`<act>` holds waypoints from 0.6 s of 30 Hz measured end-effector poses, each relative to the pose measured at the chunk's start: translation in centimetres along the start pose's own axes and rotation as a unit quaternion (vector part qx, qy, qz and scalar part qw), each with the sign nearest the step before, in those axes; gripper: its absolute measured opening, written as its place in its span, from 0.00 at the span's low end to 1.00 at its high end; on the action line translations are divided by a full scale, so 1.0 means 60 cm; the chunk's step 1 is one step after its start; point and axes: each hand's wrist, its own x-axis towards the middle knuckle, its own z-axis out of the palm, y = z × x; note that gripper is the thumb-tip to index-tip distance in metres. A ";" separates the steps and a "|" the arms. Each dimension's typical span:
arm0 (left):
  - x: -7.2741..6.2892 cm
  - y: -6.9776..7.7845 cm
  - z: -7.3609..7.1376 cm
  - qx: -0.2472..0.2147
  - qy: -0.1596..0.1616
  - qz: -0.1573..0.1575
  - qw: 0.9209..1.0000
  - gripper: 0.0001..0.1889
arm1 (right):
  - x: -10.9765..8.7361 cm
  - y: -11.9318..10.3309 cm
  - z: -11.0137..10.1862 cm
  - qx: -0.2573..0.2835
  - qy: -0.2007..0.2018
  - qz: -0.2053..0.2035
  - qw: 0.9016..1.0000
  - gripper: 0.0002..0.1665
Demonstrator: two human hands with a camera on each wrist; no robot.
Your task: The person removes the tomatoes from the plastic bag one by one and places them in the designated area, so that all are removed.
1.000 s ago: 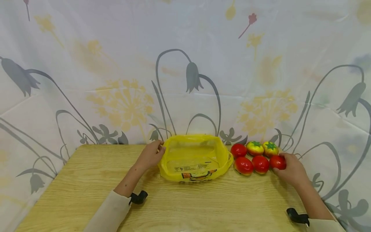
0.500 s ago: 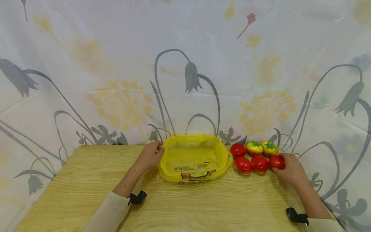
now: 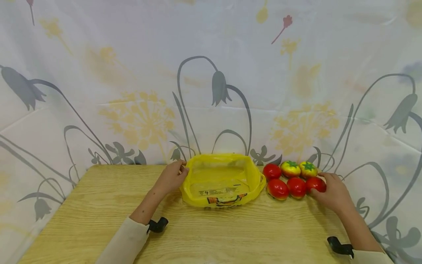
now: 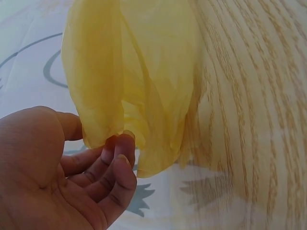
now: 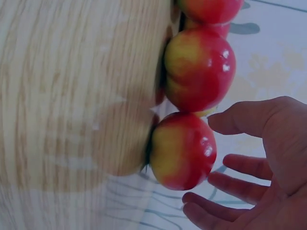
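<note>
A yellow plastic bag [image 3: 215, 172] with printing on its front stands on the table, its wide mouth spread upward. At its left rim is my left hand [image 3: 172, 176]; in the left wrist view the thumb and curled fingers pinch the bag's edge [image 4: 103, 96]. To the right of the bag, several toy tomatoes sit in two rows, red ones and two yellow-topped ones with green leaves [image 3: 308, 169]. My right hand [image 3: 333, 190] is at the rightmost front tomato [image 5: 183, 151], its thumb and loosely spread fingers around the tomato's near side.
The wood-grain table [image 3: 230, 234] ends at a flower-printed cloth [image 3: 211, 121] hanging behind it. Other red tomatoes [image 3: 277, 189] lie close beside the bag's right handle loop [image 3: 262, 180]. A black wrist camera [image 3: 158, 224] sits on the left sleeve, another [image 3: 339, 246] on the right.
The right hand's fingers have spread a little, showing more of the rightmost tomato. The left hand, the bag and the tomatoes stay in place; the head view shifts slightly.
</note>
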 end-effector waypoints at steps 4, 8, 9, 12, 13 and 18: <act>-0.001 0.000 -0.003 0.000 -0.001 -0.004 1.000 0.22 | 0.002 -0.009 -0.001 0.000 0.016 -0.006 1.000 0.34; -0.002 0.000 -0.004 0.002 0.001 -0.008 1.000 0.23 | 0.004 -0.025 -0.001 0.007 0.029 -0.018 0.999 0.33; -0.002 0.000 -0.003 0.003 0.002 -0.009 1.000 0.23 | 0.004 -0.029 -0.002 0.009 0.032 -0.020 0.999 0.33; -0.002 0.002 -0.002 0.017 0.011 -0.010 1.000 0.23 | 0.004 -0.041 -0.004 0.012 0.039 -0.020 0.999 0.32; -0.001 0.004 -0.002 0.023 0.017 -0.010 1.000 0.23 | 0.004 -0.045 -0.005 0.013 0.040 -0.019 0.999 0.32; -0.002 0.013 -0.008 0.051 0.053 -0.009 0.997 0.25 | 0.005 -0.062 -0.004 0.015 0.048 -0.031 0.998 0.31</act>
